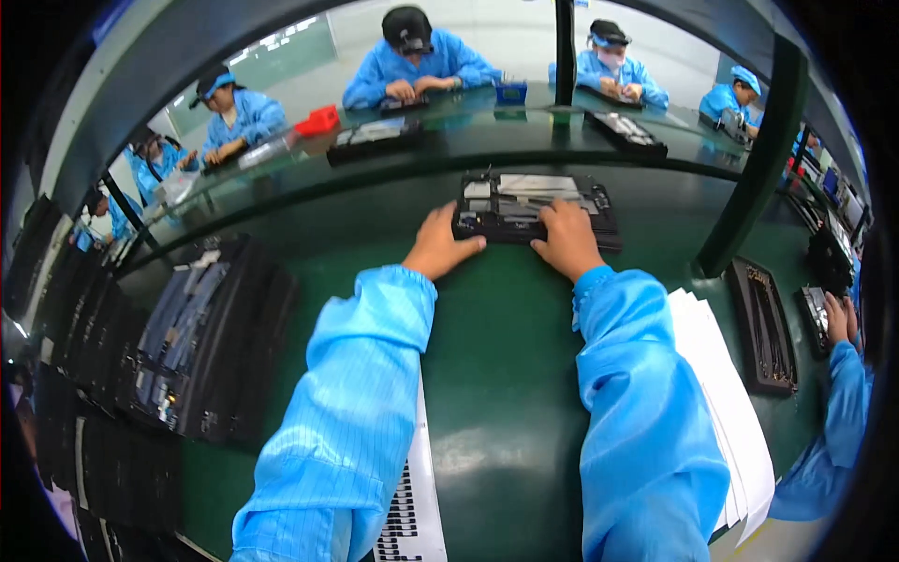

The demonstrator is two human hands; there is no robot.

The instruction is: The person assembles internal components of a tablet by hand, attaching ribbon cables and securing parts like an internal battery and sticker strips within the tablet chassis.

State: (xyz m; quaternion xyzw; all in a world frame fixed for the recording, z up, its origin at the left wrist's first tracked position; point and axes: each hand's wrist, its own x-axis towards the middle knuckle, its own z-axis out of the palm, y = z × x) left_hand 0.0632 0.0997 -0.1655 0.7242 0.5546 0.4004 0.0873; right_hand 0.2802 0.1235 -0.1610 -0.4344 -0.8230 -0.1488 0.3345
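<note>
In front of me on the green bench sits a black tray (607,208) holding flat white, silver and dark parts. My left hand (438,245) grips its near left corner, fingers along the side and thumb at the front. Over its near edge my right hand (569,242) is curled, thumb against the front and fingertips on the parts inside. The right fingertips partly cover what they touch, so I cannot tell whether they also pinch a small part.
A stack of black trays (215,347) stands at the left. White papers (716,403) lie beside my right forearm, near a dark tray (763,328) of thin pieces. A green post (758,155) rises at the right. A printed sheet (417,487) lies below my left forearm. Co-workers sit across and at the right.
</note>
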